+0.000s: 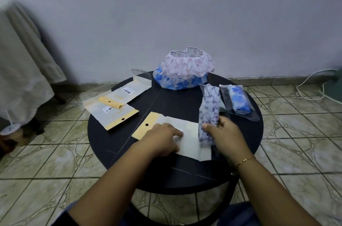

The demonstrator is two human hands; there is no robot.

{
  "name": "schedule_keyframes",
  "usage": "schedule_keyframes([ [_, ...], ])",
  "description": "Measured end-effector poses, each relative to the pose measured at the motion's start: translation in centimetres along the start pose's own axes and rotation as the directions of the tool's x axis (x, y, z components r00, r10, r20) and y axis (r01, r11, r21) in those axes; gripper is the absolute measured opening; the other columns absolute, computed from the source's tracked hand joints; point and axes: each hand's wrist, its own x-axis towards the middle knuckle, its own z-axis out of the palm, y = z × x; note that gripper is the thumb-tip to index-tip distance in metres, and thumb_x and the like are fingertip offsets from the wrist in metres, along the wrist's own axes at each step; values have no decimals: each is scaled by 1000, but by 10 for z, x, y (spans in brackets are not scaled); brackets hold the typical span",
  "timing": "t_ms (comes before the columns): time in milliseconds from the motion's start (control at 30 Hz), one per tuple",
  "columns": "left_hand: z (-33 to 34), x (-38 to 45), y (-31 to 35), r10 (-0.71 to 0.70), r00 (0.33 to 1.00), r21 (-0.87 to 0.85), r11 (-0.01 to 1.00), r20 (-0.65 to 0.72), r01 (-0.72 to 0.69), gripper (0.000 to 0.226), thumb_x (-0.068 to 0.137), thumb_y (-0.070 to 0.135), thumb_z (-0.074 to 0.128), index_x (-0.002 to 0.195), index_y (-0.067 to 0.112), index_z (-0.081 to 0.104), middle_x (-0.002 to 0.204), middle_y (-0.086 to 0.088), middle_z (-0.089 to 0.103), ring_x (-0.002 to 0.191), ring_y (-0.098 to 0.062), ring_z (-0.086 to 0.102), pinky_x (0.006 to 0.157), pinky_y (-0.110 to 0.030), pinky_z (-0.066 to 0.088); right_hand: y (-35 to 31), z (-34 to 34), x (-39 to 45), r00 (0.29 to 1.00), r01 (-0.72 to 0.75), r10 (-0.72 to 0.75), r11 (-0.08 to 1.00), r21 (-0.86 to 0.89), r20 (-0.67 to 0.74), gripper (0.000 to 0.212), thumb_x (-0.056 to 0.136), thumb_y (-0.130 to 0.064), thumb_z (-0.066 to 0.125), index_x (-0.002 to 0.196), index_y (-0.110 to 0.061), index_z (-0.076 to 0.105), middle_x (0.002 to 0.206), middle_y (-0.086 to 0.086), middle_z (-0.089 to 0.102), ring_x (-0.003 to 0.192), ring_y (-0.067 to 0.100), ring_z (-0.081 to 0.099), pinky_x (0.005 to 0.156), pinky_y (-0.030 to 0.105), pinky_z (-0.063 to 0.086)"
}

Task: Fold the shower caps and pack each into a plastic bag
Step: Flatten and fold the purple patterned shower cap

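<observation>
On the round black table (166, 100) my right hand (224, 133) grips a folded shower cap (210, 107) with a purple print, holding it upright as a long strip. My left hand (162, 138) rests on a plastic bag (192, 138) with a yellow header, its fingers curled on the bag near the opening. At the back of the table stands a stack of unfolded caps: a pink-print cap (187, 63) on top of a blue-flower cap (177, 80). To the right lies a blue-flower cap packed in a bag (237, 100).
Two more plastic bags (118, 109) with yellow headers and barcodes lie at the table's left edge. A cloth-covered piece of furniture (20, 70) stands at the left. A white cable (312, 85) runs over the tiled floor at the right, near the wall.
</observation>
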Motion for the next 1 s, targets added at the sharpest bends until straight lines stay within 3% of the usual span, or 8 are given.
schedule_keyframes([
  [100, -4, 2, -7, 36, 997, -64, 997, 62, -32, 56, 83, 9, 62, 129, 39, 55, 144, 5, 41, 128, -21, 39, 107, -34, 35, 12, -4, -9, 993, -107, 113, 986, 131, -37, 15, 87, -6, 63, 101, -5, 64, 93, 9, 71, 84, 24, 68, 80, 37, 54],
  [167, 0, 0, -3, -17, 1000, -134, 991, -21, 14, 50, 84, 5, 54, 117, 41, 63, 135, 5, 49, 116, -18, 51, 98, -33, 44, 20, -5, -17, 981, -167, 188, 948, 271, -51, 11, 87, -4, 62, 97, -3, 64, 90, 13, 72, 85, 29, 68, 85, 43, 54],
  [300, 20, -30, 38, -127, 946, -310, 950, -300, 30, 30, 87, 31, 50, 116, 36, 58, 107, 14, 59, 100, -12, 56, 83, -29, 48, 27, 2, -32, 963, -206, 264, 846, 491, -51, 13, 89, -5, 58, 101, -3, 64, 91, 16, 72, 85, 31, 68, 81, 45, 54],
  [433, 43, -62, 60, 1, 881, -223, 967, -474, -121, 45, 84, 48, 52, 126, 32, 44, 116, 15, 53, 110, -10, 49, 79, -27, 42, 26, 6, -46, 955, -161, 283, 750, 642, -91, 10, 93, -5, 52, 97, -7, 61, 85, 12, 71, 74, 24, 68, 62, 34, 55],
  [600, 56, -69, 47, 181, 857, -40, 973, -483, -228, 20, 80, 18, 57, 97, 27, 54, 109, 10, 53, 94, -16, 54, 61, -24, 35, 23, 5, -54, 951, -150, 289, 735, 661, -105, 9, 94, -6, 52, 92, -8, 61, 83, 10, 69, 72, 22, 67, 59, 33, 55],
  [733, 63, -67, 32, 294, 815, 126, 955, -500, -268, 5, 62, 27, 66, 65, 27, 71, 104, -1, 70, 88, -20, 67, 61, -21, 51, 21, 5, -53, 936, -189, 341, 690, 699, -84, 11, 94, -5, 51, 90, -9, 60, 84, 10, 67, 76, 23, 64, 58, 32, 58],
  [867, 62, -65, 29, 241, 843, 121, 970, -481, -209, 28, 75, 26, 51, 81, 23, 77, 95, 6, 73, 77, -16, 68, 58, -22, 55, 22, 2, -52, 936, -249, 351, 705, 665, -23, 10, 94, -5, 51, 100, -5, 58, 91, 16, 66, 81, 31, 64, 59, 36, 59],
  [1000, 58, -58, 24, 255, 872, 159, 966, -418, -206, 39, 79, 36, 42, 89, 20, 77, 107, 6, 71, 80, -16, 66, 63, -26, 55, 19, -7, -57, 958, -284, 269, 844, 455, 98, 39, 90, -2, 57, 123, -20, 46, 115, 12, 62, 93, 34, 65, 59, 39, 56],
])
